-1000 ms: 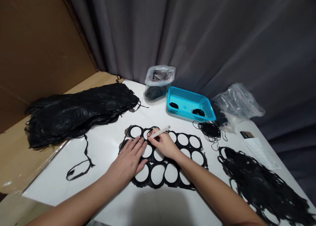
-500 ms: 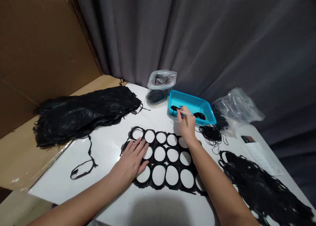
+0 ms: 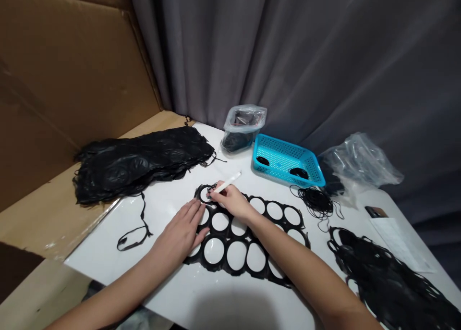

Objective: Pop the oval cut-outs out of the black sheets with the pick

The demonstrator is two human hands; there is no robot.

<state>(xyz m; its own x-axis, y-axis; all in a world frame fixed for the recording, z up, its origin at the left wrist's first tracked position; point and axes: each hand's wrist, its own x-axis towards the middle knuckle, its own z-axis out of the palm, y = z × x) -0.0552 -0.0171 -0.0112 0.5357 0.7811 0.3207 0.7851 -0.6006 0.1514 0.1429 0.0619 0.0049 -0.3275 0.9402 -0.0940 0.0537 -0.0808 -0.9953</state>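
A flat black rubber sheet [image 3: 248, 238] with round holes cut through it lies on the white table [image 3: 169, 210]. My left hand [image 3: 182, 231] rests flat on the sheet's left part, fingers spread. My right hand [image 3: 230, 200] grips a thin white stick tool [image 3: 227, 181] like a pen. The tool's tip sits at the sheet's far-left hole, where a thin black ring [image 3: 209, 191] lies.
A turquoise basket [image 3: 288, 162] with two black pieces stands behind the sheet. A clear bag [image 3: 243, 126] of black parts is to its left, another plastic bag [image 3: 356, 159] to its right. Black scrap piles [image 3: 144, 159] [image 3: 389, 277] lie left and right; loose rings [image 3: 315, 200]; a paper slip [image 3: 398, 243]; cardboard [image 3: 72, 94] at left.
My right hand came back from the turquoise basket to the sheet's far-left hole with the stick tool. My left hand stayed pressed on the sheet. The view shifted slightly left.
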